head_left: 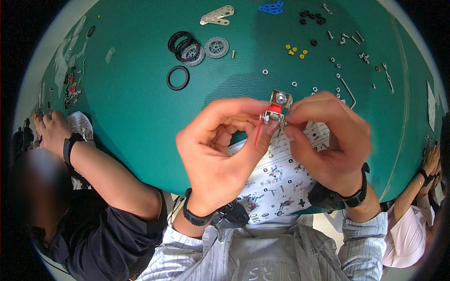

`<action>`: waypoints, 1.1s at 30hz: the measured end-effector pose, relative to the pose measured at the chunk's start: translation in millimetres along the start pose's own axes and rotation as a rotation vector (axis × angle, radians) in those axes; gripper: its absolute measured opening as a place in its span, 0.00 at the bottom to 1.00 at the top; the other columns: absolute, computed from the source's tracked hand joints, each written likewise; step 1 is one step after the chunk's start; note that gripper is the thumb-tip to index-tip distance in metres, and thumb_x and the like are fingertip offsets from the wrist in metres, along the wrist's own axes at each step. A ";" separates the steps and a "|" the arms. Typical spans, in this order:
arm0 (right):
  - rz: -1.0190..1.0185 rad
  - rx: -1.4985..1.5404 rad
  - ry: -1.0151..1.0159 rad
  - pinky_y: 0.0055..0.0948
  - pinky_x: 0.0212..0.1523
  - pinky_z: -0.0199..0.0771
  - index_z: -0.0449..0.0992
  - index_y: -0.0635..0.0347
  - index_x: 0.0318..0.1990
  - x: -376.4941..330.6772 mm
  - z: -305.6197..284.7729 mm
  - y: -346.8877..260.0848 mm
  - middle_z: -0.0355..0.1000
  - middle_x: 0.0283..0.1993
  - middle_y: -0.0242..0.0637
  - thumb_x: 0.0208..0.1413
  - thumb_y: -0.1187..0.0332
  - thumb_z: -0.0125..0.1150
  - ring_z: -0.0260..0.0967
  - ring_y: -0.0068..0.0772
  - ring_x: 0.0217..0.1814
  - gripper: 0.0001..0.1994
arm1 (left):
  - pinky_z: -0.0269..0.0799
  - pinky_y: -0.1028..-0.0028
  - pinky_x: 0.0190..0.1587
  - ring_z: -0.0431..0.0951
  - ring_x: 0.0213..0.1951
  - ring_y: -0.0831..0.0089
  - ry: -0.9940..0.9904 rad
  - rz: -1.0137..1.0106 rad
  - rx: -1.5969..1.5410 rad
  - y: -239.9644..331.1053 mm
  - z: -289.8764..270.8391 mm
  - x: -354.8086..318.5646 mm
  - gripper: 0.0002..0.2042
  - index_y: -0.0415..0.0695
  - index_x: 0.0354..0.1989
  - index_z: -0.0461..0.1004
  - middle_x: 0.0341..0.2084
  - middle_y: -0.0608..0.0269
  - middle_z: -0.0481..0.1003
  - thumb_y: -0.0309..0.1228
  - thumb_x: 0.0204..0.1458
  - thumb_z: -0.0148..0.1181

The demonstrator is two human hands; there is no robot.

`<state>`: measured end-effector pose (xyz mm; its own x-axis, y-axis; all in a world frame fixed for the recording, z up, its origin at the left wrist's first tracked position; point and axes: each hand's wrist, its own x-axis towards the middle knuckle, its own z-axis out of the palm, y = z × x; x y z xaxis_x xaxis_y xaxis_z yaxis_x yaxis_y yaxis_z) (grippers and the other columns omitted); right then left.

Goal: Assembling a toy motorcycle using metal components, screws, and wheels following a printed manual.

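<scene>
Above the table, near its front edge, I hold a small bolted metal-and-red assembly (276, 108) made of silver brackets and red strips. My left hand (220, 150) pinches it from the left, thumb and forefinger closed on its lower part. On the other side, the fingertips of my right hand (333, 140) are closed at the assembly's right edge, by a small bolt or nut there. Whatever is between those right fingertips is mostly hidden. Under both hands lies a printed instruction sheet (272, 182) with pictures of model parts.
Grey wheels (216, 48), black tyre rings (178, 77), perforated silver strips (217, 15), blue strips (271, 7), yellow pieces (294, 49), small black rings (311, 18), a hex key (348, 92) and a wrench (388, 77) lie on the green table (140, 107). Other people work at left and right.
</scene>
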<state>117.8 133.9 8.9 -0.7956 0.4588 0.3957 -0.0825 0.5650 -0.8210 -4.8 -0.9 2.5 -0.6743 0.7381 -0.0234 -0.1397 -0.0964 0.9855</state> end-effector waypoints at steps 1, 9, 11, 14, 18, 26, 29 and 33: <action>0.007 0.027 -0.034 0.29 0.36 0.71 0.75 0.66 0.40 0.8 -0.2 0.7 0.76 0.36 0.41 0.45 0.86 0.63 0.73 0.34 0.35 0.13 | 0.75 0.80 0.43 0.79 0.38 0.78 -0.001 0.000 -0.001 0.5 0.4 -0.1 0.13 0.30 0.44 0.76 0.40 0.55 0.79 0.12 0.49 0.64; -0.041 -0.020 -0.185 0.29 0.36 0.68 0.71 0.65 0.43 2.7 -1.3 8.3 0.72 0.38 0.40 0.56 0.79 0.57 0.67 0.35 0.35 0.08 | 0.73 0.79 0.43 0.78 0.38 0.79 -0.036 0.051 0.069 -0.7 -2.1 -0.3 0.12 0.34 0.45 0.74 0.36 0.61 0.80 0.17 0.52 0.64; -0.054 0.002 -0.152 0.29 0.36 0.67 0.71 0.65 0.43 1.5 -0.2 10.1 0.72 0.38 0.40 0.56 0.79 0.57 0.67 0.35 0.35 0.07 | 0.73 0.79 0.42 0.78 0.38 0.80 -0.044 0.053 0.066 -1.0 -2.3 0.4 0.12 0.33 0.45 0.74 0.37 0.60 0.80 0.17 0.52 0.64; 0.062 0.075 -0.150 0.28 0.36 0.67 0.70 0.65 0.42 1.1 1.4 3.2 0.71 0.37 0.40 0.56 0.79 0.56 0.67 0.34 0.36 0.07 | 0.73 0.80 0.41 0.78 0.38 0.80 -0.039 0.037 0.046 -1.4 -2.6 -0.1 0.13 0.33 0.46 0.74 0.37 0.60 0.80 0.16 0.52 0.64; 0.190 0.137 -0.183 0.27 0.37 0.67 0.70 0.66 0.42 -1.0 1.8 0.0 0.70 0.36 0.39 0.58 0.78 0.55 0.68 0.30 0.37 0.05 | 0.74 0.81 0.40 0.79 0.37 0.79 -0.037 0.000 0.028 -0.5 -3.8 0.4 0.14 0.32 0.46 0.75 0.37 0.58 0.80 0.15 0.51 0.64; 0.453 0.526 -0.097 0.21 0.34 0.64 0.68 0.65 0.38 -7.6 11.4 0.7 0.66 0.31 0.32 0.64 0.74 0.53 0.62 0.19 0.32 0.03 | 0.75 0.79 0.40 0.79 0.36 0.77 -0.026 0.002 0.002 1.1 1.6 0.9 0.15 0.31 0.46 0.76 0.36 0.57 0.80 0.11 0.49 0.63; 0.488 0.580 -0.082 0.20 0.35 0.63 0.68 0.66 0.38 -6.3 10.3 -2.0 0.66 0.31 0.30 0.65 0.74 0.51 0.61 0.17 0.33 0.04 | 0.76 0.78 0.41 0.79 0.35 0.77 -0.031 0.072 0.071 -0.1 1.5 1.2 0.16 0.31 0.47 0.77 0.36 0.56 0.80 0.10 0.48 0.63; 0.494 0.493 -0.100 0.19 0.35 0.63 0.68 0.66 0.39 -4.5 5.8 -0.4 0.66 0.31 0.31 0.65 0.74 0.51 0.61 0.17 0.33 0.04 | 0.77 0.77 0.40 0.80 0.34 0.75 -0.045 0.180 0.141 -4.2 1.7 1.5 0.16 0.32 0.48 0.77 0.37 0.56 0.79 0.12 0.50 0.62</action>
<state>118.0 127.6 5.1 -0.8593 0.5032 -0.0917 0.0589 -0.0808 -0.9950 -3.9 1.7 -1.4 -0.6459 0.7466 0.1597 0.0852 -0.1374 0.9868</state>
